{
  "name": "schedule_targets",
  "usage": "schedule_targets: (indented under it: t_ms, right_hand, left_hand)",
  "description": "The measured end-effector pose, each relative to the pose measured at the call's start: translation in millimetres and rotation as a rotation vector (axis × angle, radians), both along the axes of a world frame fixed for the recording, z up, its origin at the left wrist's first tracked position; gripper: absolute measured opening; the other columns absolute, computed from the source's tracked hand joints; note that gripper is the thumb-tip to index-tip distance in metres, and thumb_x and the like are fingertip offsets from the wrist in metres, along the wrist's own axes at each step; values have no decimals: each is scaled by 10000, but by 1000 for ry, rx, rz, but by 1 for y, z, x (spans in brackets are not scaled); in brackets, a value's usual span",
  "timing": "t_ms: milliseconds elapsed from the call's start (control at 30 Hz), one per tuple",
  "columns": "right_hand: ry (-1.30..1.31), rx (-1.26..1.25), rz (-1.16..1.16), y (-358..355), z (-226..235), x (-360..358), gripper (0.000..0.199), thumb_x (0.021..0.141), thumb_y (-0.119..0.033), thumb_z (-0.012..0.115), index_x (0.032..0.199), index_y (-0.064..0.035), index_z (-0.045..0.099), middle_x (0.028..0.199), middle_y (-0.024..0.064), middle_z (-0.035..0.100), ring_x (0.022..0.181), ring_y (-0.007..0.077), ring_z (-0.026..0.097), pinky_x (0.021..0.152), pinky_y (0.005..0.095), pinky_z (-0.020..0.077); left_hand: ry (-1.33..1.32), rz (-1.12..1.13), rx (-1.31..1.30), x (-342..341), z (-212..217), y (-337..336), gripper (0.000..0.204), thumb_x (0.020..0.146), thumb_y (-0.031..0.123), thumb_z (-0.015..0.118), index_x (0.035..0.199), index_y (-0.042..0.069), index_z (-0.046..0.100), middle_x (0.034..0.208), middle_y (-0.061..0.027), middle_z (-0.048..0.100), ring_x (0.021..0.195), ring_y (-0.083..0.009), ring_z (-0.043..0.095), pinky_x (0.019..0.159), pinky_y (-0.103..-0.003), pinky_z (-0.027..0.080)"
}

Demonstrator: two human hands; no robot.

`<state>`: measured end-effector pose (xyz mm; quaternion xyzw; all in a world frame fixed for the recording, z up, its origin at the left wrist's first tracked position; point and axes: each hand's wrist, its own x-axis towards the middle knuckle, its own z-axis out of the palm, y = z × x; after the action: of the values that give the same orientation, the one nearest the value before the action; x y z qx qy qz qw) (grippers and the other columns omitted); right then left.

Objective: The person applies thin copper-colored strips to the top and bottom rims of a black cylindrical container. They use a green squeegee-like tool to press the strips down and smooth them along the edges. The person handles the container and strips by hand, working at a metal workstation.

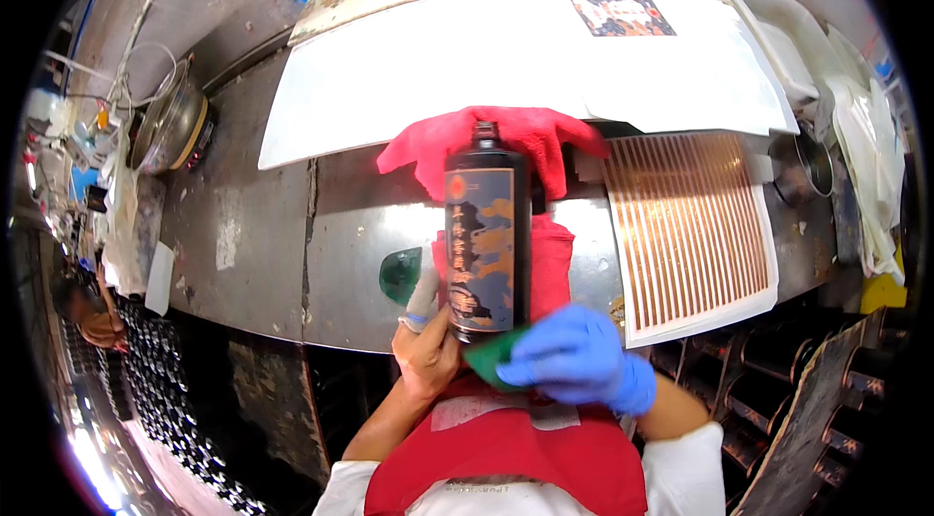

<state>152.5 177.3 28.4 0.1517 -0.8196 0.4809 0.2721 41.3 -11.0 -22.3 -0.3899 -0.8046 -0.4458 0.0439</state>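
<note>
Our left hand [426, 346] has its grip clenched on the lower left side of the dark bottle [486, 229], one fingertip taped. Our right hand [579, 358], in a blue glove, grasps a green scraper [494, 356] against the bottle's base at 6 o'clock. The bottle lies on a red cloth [530, 142] at the centre of the steel worktop [253, 234], neck toward 12 o'clock. At 3 o'clock lies a sheet of copper strips [691, 224]; at 12, white paper [506, 59].
</note>
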Motion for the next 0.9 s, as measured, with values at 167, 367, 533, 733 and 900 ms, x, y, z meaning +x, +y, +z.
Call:
schedule_targets:
  t_ms: [167, 367, 533, 733, 900]
  right_hand:
    - [-198, -278, -327, 17, 29, -25, 214, 654, -18, 761, 848, -47, 674, 787, 82, 629, 690, 209, 611, 631, 297, 488]
    - [74, 37, -250, -8, 2, -15, 286, 636, -41, 750, 895, -146, 689, 822, 35, 633, 712, 210, 615, 623, 310, 507]
    - [-152, -292, -247, -5, 20, 4, 256, 646, -8, 778, 872, -66, 673, 814, 57, 633, 677, 198, 622, 612, 297, 506]
    - [28, 334, -239, -18, 13, -12, 374, 607, -25, 729, 969, -103, 679, 840, 49, 615, 686, 199, 585, 603, 291, 474]
    - [-58, 208, -278, -16, 41, -21, 313, 642, -61, 744, 946, -104, 689, 841, 34, 617, 642, 182, 580, 542, 280, 461]
  left_hand:
    - [237, 39, 46, 7, 6, -3, 269, 676, 17, 681, 934, -53, 653, 1056, -288, 594, 846, -360, 648, 708, -334, 524]
    - [221, 28, 108, 4, 9, -3, 407, 604, 84, 793, 971, -17, 651, 1063, -246, 609, 796, -311, 662, 661, -302, 532]
    - [-16, -9, 156, 3, -8, -14, 496, 629, 157, 831, 1011, 0, 557, 1041, -227, 624, 789, -251, 670, 698, -301, 536]
    - [-36, -72, 367, -1, -12, -1, 680, 576, 147, 863, 1109, -39, 485, 955, -220, 631, 794, -253, 666, 687, -313, 558]
    - [-104, -76, 419, 1, -4, 1, 737, 571, 157, 866, 1153, -43, 461, 900, -187, 637, 813, -238, 667, 665, -317, 561]
